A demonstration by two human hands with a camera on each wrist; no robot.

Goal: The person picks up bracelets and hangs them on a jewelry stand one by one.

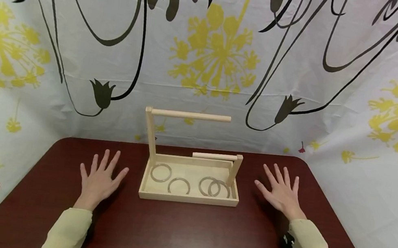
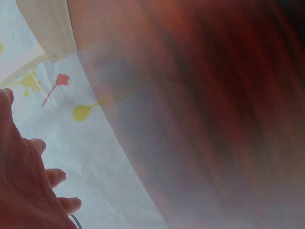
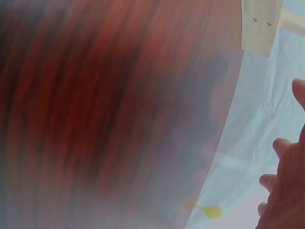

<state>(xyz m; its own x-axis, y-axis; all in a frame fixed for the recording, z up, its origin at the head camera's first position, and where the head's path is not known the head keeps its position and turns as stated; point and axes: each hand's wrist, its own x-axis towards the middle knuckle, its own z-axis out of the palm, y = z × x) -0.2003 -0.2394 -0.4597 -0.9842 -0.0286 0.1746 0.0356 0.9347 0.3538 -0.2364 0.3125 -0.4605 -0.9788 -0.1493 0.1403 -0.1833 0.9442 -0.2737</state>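
My left hand is spread with its fingers straight, left of a pale wooden tray. On the tray's other side my right hand is likewise spread, palm down, and neither hand holds anything. From the tray's left end rises a tall post, carrying a horizontal dowel that points right. A shorter post at the right end bears a lower dowel pointing left. Several greyish rings lie in the tray: one ring at left, another ring mid-tray, and an overlapping pair at right.
The tray stands near the back of a dark red-brown table with rounded far corners. Behind and at both sides hangs a white curtain printed with yellow and dark flowers. A small black object sits at the right sleeve cuff.
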